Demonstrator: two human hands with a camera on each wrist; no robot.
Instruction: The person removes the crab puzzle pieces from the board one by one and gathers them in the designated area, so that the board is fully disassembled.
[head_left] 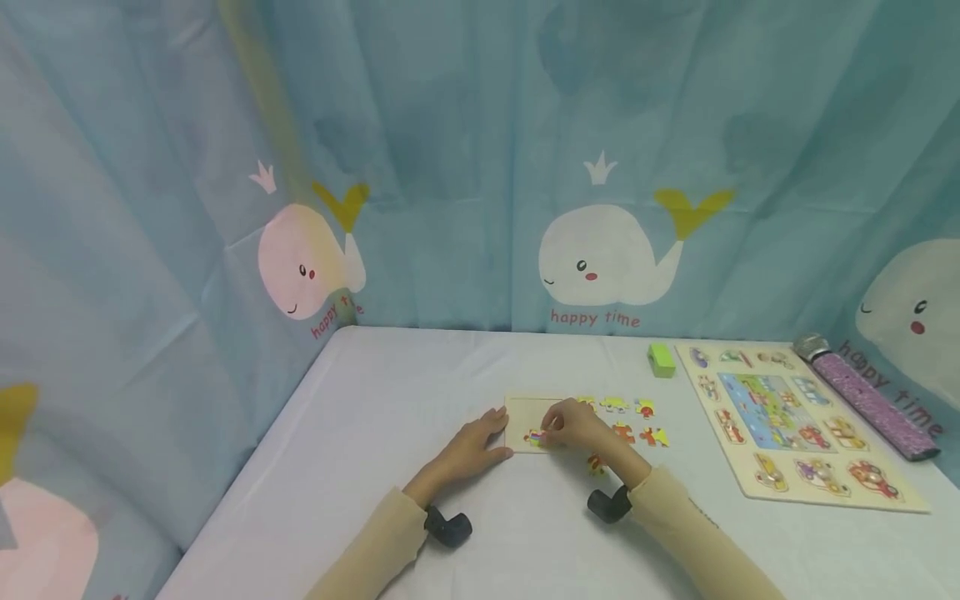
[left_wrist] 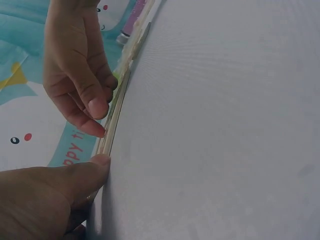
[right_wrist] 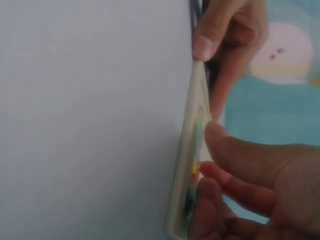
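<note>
A shallow wooden puzzle tray (head_left: 521, 410) lies on the table, with colourful jigsaw pieces (head_left: 536, 437) along its near side. My left hand (head_left: 471, 448) rests against the tray's left end, its thumb at the near corner and its fingers farther back. Over the tray, my right hand (head_left: 576, 425) bends its fingers and thumb down to a puzzle piece by the near edge. In the right wrist view its fingertips (right_wrist: 209, 187) meet the coloured piece (right_wrist: 196, 165). That hand partly hides the tray's right side.
Loose jigsaw pieces (head_left: 654, 437) lie right of the tray. Farther right are a green block (head_left: 662, 360), a large wooden knob puzzle board (head_left: 795, 483) and a glittery pink microphone (head_left: 873, 396). A whale-printed curtain (head_left: 450, 167) hangs behind the white table (head_left: 360, 400).
</note>
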